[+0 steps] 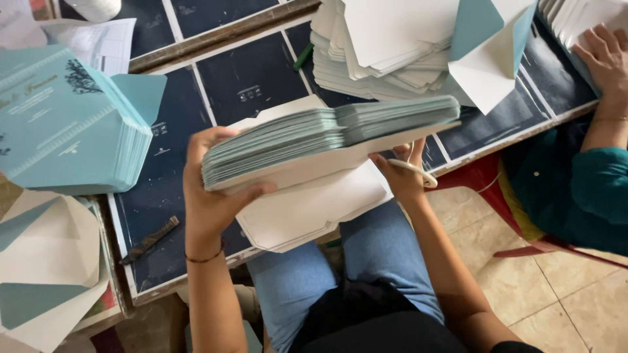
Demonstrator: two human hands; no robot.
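Both hands point(209, 196) grip envelope stack point(327, 134).

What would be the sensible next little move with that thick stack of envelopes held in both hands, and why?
Probably lower the stack of teal envelopes onto the white sheets beneath: the left hand and right hand hold it in the air, tilted, its layers fanning unevenly.

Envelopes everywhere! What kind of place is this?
Probably a small workshop where card envelopes are made by hand. Both hands, left and right, hold a teal stack; more piles cover the dark worktable.
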